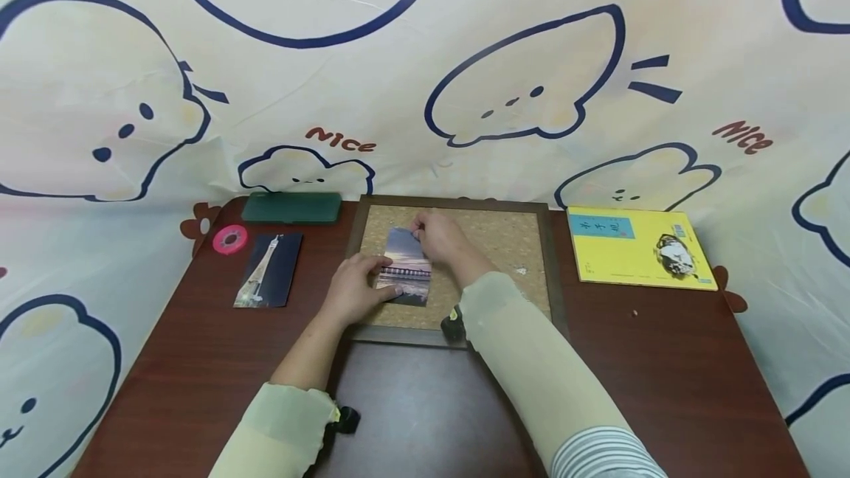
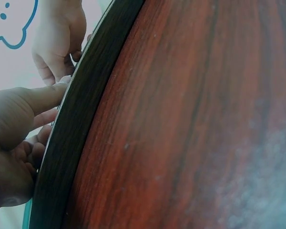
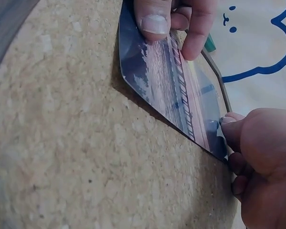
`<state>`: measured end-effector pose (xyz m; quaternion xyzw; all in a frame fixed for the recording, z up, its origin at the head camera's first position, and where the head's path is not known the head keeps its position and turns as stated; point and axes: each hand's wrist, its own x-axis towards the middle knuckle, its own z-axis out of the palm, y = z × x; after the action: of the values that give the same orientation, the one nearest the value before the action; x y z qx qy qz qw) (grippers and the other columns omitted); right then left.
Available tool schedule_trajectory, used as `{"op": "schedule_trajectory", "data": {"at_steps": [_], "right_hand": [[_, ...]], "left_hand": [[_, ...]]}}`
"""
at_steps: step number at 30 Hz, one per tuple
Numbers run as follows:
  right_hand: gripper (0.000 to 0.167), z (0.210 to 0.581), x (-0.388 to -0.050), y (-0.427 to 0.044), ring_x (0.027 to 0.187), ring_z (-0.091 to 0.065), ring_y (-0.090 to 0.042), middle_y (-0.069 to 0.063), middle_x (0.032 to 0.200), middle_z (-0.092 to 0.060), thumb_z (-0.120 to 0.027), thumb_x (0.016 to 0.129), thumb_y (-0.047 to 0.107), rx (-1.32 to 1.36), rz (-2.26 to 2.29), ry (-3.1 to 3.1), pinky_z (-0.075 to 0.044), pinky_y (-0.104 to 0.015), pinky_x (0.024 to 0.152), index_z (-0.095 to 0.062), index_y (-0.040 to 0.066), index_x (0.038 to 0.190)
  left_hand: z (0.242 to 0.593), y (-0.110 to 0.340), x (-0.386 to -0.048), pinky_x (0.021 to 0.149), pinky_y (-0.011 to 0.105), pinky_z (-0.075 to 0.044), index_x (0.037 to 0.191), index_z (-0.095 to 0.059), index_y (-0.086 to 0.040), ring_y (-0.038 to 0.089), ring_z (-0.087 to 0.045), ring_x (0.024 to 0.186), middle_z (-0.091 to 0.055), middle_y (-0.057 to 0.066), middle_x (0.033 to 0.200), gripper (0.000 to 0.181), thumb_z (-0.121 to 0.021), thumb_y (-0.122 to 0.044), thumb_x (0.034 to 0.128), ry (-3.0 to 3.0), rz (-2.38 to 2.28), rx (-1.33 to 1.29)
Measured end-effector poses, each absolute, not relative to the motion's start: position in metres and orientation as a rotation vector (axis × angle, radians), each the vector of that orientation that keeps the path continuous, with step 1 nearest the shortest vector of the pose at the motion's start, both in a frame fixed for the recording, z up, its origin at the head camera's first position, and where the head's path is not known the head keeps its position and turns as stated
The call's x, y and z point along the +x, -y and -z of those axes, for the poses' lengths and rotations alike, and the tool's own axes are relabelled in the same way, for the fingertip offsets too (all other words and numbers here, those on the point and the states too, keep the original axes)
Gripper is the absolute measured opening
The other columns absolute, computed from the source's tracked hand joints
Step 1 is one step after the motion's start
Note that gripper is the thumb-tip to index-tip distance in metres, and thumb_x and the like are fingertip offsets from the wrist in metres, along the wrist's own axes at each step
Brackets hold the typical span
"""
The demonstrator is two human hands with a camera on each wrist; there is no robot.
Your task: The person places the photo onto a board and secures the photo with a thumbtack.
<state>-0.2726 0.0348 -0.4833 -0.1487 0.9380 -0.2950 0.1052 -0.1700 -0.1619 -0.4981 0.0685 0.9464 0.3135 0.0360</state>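
Note:
A photo card (image 1: pixel 406 271) of a pier over water at dusk lies on a framed cork board (image 1: pixel 491 242). My left hand (image 1: pixel 355 290) presses the card's left and lower part, thumb apart from the fingers. In the right wrist view the left thumb (image 3: pixel 155 24) lies flat on the card's face, and the card's near edge lifts slightly off the cork. At the card's upper right corner, my right hand (image 1: pixel 445 242) pinches a small thing that the fingertips mostly hide. That hand (image 3: pixel 267 157) also shows beside the corner in the right wrist view.
A small clear piece (image 1: pixel 521 269) lies on the cork's right side. To the left are a tower photo card (image 1: pixel 268 271), a pink tape roll (image 1: pixel 229 240) and a green box (image 1: pixel 292 208). At right lies a yellow book (image 1: pixel 637 249). A patterned cloth (image 1: pixel 398 94) hangs behind the table.

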Motion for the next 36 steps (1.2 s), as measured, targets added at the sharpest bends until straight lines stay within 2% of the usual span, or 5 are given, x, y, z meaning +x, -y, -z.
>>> {"op": "schedule_trajectory", "data": {"at_steps": [10, 18, 27, 32, 36], "right_hand": [[0.016, 0.482, -0.278, -0.033, 0.093, -0.064, -0.020, -0.002, 0.100, -0.071, -0.061, 0.105, 0.017, -0.406, 0.913, -2.745, -0.053, -0.038, 0.090, -0.076, 0.011, 0.106], [0.016, 0.476, -0.286, -0.030, 0.095, -0.068, -0.021, -0.001, 0.102, -0.076, -0.066, 0.101, 0.020, -0.334, 0.865, -2.745, -0.053, -0.038, 0.094, -0.080, 0.013, 0.102], [0.016, 0.473, -0.291, -0.028, 0.093, -0.068, -0.020, 0.000, 0.098, -0.076, -0.069, 0.099, 0.024, -0.296, 0.824, -2.751, -0.053, -0.036, 0.090, -0.081, 0.014, 0.101], [0.015, 0.482, -0.292, -0.040, 0.096, -0.065, -0.020, -0.002, 0.103, -0.073, -0.069, 0.097, 0.017, -0.383, 0.978, -2.698, -0.052, -0.036, 0.090, -0.077, 0.013, 0.109], [0.024, 0.489, -0.290, -0.054, 0.102, -0.061, -0.021, -0.005, 0.111, -0.068, -0.074, 0.095, 0.013, -0.542, 1.032, -2.653, -0.050, -0.038, 0.094, -0.074, 0.013, 0.118]], "left_hand": [[0.496, 0.161, -0.167, 0.103, 0.055, -0.041, 0.132, -0.070, -0.014, 0.035, -0.055, 0.121, -0.064, 0.011, 0.126, 0.058, -0.088, -0.039, 0.0830, -2.899, -0.971, 0.204], [0.496, 0.159, -0.167, 0.097, 0.053, -0.042, 0.132, -0.070, -0.015, 0.032, -0.055, 0.113, -0.063, 0.009, 0.117, 0.057, -0.088, -0.039, 0.0828, -2.900, -0.968, 0.199], [0.496, 0.159, -0.167, 0.099, 0.054, -0.041, 0.132, -0.071, -0.015, 0.031, -0.055, 0.114, -0.064, 0.009, 0.119, 0.057, -0.088, -0.038, 0.0827, -2.912, -0.956, 0.193], [0.497, 0.159, -0.168, 0.100, 0.054, -0.041, 0.132, -0.070, -0.016, 0.032, -0.054, 0.115, -0.064, 0.009, 0.120, 0.057, -0.088, -0.039, 0.0829, -2.894, -0.968, 0.196], [0.498, 0.160, -0.169, 0.101, 0.055, -0.041, 0.133, -0.070, -0.016, 0.033, -0.054, 0.117, -0.064, 0.010, 0.121, 0.059, -0.087, -0.041, 0.0832, -2.896, -0.957, 0.193]]}}
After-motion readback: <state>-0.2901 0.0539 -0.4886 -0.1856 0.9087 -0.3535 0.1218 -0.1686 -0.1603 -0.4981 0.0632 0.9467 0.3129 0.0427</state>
